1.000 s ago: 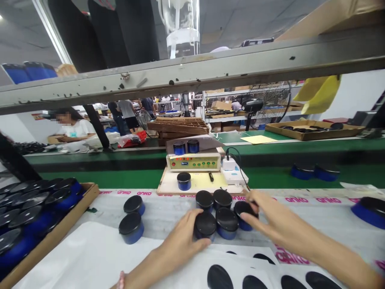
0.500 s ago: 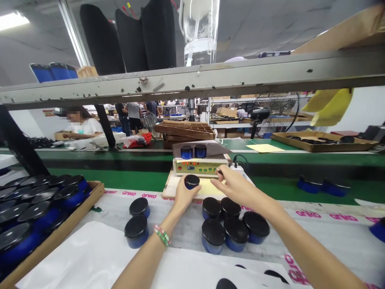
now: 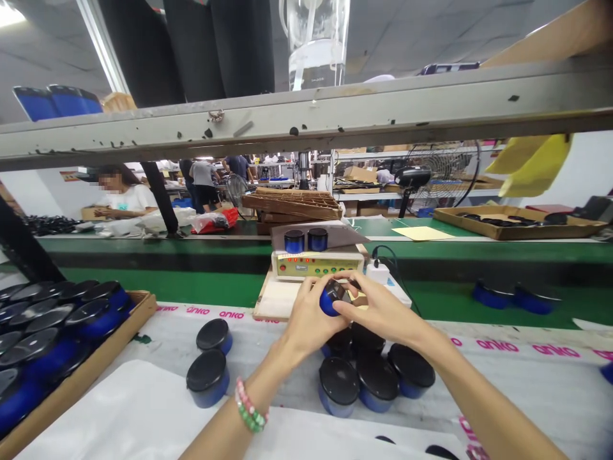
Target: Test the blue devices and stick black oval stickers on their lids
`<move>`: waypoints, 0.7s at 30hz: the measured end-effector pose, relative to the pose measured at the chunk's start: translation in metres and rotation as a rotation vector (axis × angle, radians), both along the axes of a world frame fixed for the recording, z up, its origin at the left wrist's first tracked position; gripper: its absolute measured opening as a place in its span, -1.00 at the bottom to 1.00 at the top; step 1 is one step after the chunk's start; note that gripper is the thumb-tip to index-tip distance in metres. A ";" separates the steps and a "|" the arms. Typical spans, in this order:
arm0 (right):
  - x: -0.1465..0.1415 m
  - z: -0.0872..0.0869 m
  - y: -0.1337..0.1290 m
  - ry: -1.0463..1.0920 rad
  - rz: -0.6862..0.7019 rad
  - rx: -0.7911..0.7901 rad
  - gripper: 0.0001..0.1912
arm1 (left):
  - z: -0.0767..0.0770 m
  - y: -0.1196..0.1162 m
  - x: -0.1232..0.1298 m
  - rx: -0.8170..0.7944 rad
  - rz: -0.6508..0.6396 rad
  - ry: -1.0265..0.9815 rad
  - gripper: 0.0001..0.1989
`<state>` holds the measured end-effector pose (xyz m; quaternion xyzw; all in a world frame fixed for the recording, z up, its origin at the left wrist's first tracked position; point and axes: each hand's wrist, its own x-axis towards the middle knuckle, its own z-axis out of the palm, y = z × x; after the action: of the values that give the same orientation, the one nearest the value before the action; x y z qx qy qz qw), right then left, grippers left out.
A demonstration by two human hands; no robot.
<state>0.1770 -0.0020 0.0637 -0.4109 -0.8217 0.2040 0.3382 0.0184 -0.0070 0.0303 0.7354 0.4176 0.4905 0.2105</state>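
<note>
A blue round part with a black top [image 3: 330, 298] is tilted between both hands, over the front of the tester box [image 3: 316, 263]. My left hand [image 3: 309, 316] wraps round its left side. My right hand [image 3: 378, 306] is at its right side, fingers bent, with a small dark thing near the fingertips that I cannot make out. Below the hands stands a group of several similar blue and black parts [image 3: 377, 380]. Two more [image 3: 207, 377] stand left of my left forearm, and another two [image 3: 317, 239] sit on top of the tester box.
A cardboard tray [image 3: 143, 313] full of blue and black parts lies at the left. A metal shelf beam [image 3: 268, 121] crosses above the hands. Behind the bench runs a green belt [image 3: 201, 284], with two blurred parts [image 3: 536, 297] at the right. A person [image 3: 127, 191] sits beyond.
My left hand has moved right with the blue part, which is now tilted. My right hand has come down to meet it. The view has shifted slightly.
</note>
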 end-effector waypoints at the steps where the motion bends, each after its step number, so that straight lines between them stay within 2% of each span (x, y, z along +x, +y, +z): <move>1: 0.001 0.001 0.000 0.003 -0.001 -0.002 -0.64 | 0.001 -0.001 0.001 -0.006 -0.001 0.006 -0.36; 7: 0.005 -0.001 0.002 0.005 -0.008 -0.024 -0.66 | 0.002 -0.008 0.008 -0.080 0.024 0.011 -0.38; 13: 0.005 -0.004 0.005 0.021 -0.009 -0.008 -0.65 | 0.003 -0.006 0.007 -0.032 0.014 0.023 -0.45; 21: 0.001 -0.007 0.003 0.012 0.000 -0.044 -0.62 | 0.000 -0.003 0.003 -0.005 0.032 0.034 -0.41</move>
<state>0.1777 0.0011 0.0565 -0.4170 -0.8149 0.2246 0.3342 0.0216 -0.0104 0.0300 0.7362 0.4341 0.4802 0.1976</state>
